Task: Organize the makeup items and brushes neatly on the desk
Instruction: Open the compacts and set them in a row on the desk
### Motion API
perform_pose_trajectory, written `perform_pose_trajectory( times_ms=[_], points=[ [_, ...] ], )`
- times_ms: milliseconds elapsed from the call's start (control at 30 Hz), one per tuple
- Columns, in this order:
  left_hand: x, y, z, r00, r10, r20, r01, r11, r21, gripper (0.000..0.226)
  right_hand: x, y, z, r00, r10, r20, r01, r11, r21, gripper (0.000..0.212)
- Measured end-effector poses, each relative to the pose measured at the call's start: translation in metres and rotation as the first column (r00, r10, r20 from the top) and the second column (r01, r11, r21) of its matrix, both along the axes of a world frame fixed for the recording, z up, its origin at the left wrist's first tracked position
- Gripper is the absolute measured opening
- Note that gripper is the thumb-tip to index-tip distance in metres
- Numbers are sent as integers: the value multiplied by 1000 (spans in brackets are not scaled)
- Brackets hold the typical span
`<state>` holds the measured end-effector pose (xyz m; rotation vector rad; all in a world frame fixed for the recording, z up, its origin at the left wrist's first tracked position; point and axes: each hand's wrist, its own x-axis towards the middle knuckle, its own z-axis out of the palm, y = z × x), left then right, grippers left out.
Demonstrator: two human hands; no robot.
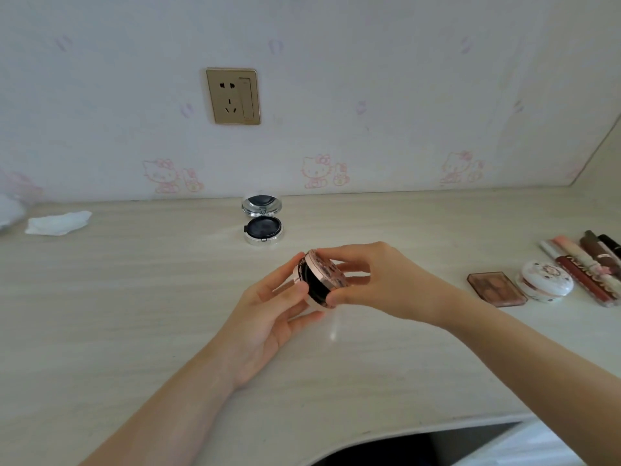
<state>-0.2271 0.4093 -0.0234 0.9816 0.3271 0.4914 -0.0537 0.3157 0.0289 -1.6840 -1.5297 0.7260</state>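
Both hands hold a round pink compact (318,280) with a black inside, tilted on its edge above the middle of the desk. My left hand (268,314) cups it from below and the left. My right hand (376,280) grips its patterned lid from the right. A silver compact (263,227) lies open near the wall, mirror lid upright. At the right sit a brown square palette (496,288), a white round compact (546,285) and several lip tubes (584,264) side by side.
A crumpled white tissue (58,223) lies at the far left of the pale wood-grain desk (134,297). A gold wall socket (233,95) is on the wallpaper behind. The desk's front edge curves inward at the bottom right.
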Motion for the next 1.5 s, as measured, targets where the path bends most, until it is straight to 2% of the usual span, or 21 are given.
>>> perform_pose_trajectory(
  times_ms=[200, 300, 400, 467, 533, 633, 833, 1000, 1100, 1167, 1233, 1367, 1500],
  points=[
    [1, -1, -4, 980, 188, -59, -184, 980, 72, 59, 4, 5, 1, 984, -19, 175, 14, 999, 30, 48],
    [1, -1, -3, 931, 340, -135, -293, 913, 284, 51, 3, 7, -3, 975, -23, 223, 9, 998, 61, 42],
    [0, -1, -3, 840, 504, -200, -296, 735, 610, 42, 5, 11, -10, 977, -55, 204, 45, 998, 53, 37],
    [-2, -2, -4, 809, 547, -214, -191, 589, 785, 40, 7, 13, -15, 979, -59, 196, 54, 998, 30, 37],
    [-4, -3, -5, 775, 588, -231, -95, 469, 878, 40, 7, 13, -20, 978, -49, 202, 47, 999, 18, 37],
    [-6, -3, -10, 728, 647, -225, -41, 369, 928, 44, 6, 12, -27, 981, -59, 182, 55, 998, 24, 39],
    [-5, -11, -12, 704, 682, -201, 159, 125, 979, 45, 6, 13, -32, 978, -39, 206, 33, 999, 32, 39],
    [-4, -27, -5, 686, 721, -96, 337, -198, 920, 26, 8, 13, -32, 971, -10, 240, 4, 1000, 26, 34],
    [-1, -31, -9, 721, 693, -14, 339, -334, 880, 42, 12, 13, -33, 963, 16, 270, -17, 1000, 2, 35],
    [1, -32, -10, 754, 657, -12, 337, -372, 865, 53, 13, 12, -33, 962, 25, 270, -26, 1000, -1, 35],
    [0, -33, -11, 759, 651, -32, 357, -375, 856, 53, 15, 12, -34, 959, 30, 280, -33, 999, 3, 35],
    [-11, -32, -16, 783, 612, -113, 347, -278, 896, 44, 18, 16, -35, 970, 36, 241, -42, 999, 22, 31],
    [-20, -31, -15, 794, 586, -163, 377, -265, 888, 49, 20, 23, -34, 996, 18, 88, -23, 998, 51, 25]
  ],
)
